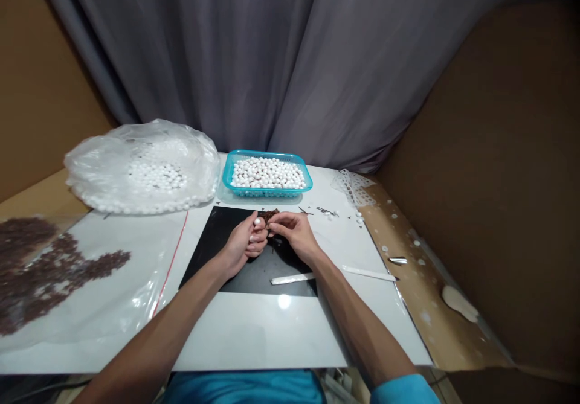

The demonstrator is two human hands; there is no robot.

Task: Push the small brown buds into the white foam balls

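My left hand (pixel 247 242) rests over a black mat (pixel 217 241) with its fingers curled, and a small white bead (pixel 257 221) is pinched at its fingertips. Touching it from the right, my right hand (pixel 292 230) is closed in a pinch on a small dark brown piece (pixel 269 215). Just beyond both hands stands a turquoise basket (pixel 267 173) full of white beads.
A clear plastic bag of white beads (pixel 145 168) lies at the back left. Dark brown bits (pixel 40 271) lie in a clear bag at the left. A white strip (pixel 333 274) crosses the mat's right edge. Scattered beads and pins (pixel 333 212) lie right of the basket. Cardboard walls flank both sides.
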